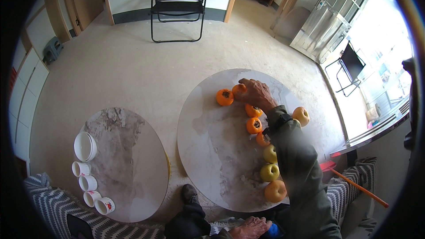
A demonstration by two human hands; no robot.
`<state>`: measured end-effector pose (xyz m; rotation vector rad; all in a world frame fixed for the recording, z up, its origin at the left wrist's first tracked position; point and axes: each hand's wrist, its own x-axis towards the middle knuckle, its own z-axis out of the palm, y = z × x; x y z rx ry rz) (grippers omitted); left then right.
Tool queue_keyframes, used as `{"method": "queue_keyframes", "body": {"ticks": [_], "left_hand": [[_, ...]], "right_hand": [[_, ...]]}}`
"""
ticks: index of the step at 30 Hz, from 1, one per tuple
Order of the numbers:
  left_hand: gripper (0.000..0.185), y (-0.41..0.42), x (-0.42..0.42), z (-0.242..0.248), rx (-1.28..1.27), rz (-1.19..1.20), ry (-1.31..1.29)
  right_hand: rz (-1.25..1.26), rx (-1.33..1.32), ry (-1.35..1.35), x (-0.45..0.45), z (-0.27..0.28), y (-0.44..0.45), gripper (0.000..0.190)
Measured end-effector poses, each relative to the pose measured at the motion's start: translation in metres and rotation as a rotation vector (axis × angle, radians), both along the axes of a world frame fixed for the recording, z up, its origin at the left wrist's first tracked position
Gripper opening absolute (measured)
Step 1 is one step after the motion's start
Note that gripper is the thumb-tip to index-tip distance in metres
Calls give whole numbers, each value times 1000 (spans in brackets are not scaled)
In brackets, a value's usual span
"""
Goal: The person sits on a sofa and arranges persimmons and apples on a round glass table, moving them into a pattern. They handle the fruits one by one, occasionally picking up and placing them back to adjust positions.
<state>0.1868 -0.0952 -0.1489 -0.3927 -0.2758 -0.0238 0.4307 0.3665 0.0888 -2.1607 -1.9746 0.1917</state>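
My right hand (256, 92) reaches to the far part of the larger round table (202, 139), its fingers around an orange persimmon (238, 89). Just left of it lies another persimmon (224, 97). Nearer to me, more persimmons (254, 125) form a line, followed by yellow-green apples (269, 172) and a paler orange round fruit (275, 191) near the front edge. My sleeve covers part of this row. A yellowish fruit (300, 116) shows right of the sleeve. My left hand (251, 228) rests low by my lap, beside something blue (273, 230); whether it holds anything is unclear.
A smaller round table (132, 172) at the left bears white bowls (85, 146) and several white cups (88, 183) along its left edge. A black folding chair (177, 6) stands against the far wall. Right are a metal door (328, 23) and an orange-handled tool (360, 187). Patterned fabric covers the seat.
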Motion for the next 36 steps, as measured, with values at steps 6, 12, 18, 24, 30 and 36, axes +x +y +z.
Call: {"method": "queue_keyframes", "body": {"ticks": [6,12,18,24,30,36], "left_hand": [[26,12,-8,24,-30,122,10],[45,25,-22,70,14,328,15],[43,22,-19,72,61,420,-16],[26,-2,-12,20,209,283,66],[42,6,-11,36,176,337,57],[66,11,-15,64,71,533,-10]], "right_hand": [[3,-25,-30,-1,-2,0,60],[-67,49,113,6,-13,2,69],[-252,259,327,42,-20,17,77],[-564,279,368,74,-33,5,79],[-689,276,395,89,-50,-4,75],[-701,256,452,102,-57,-12,74]]}}
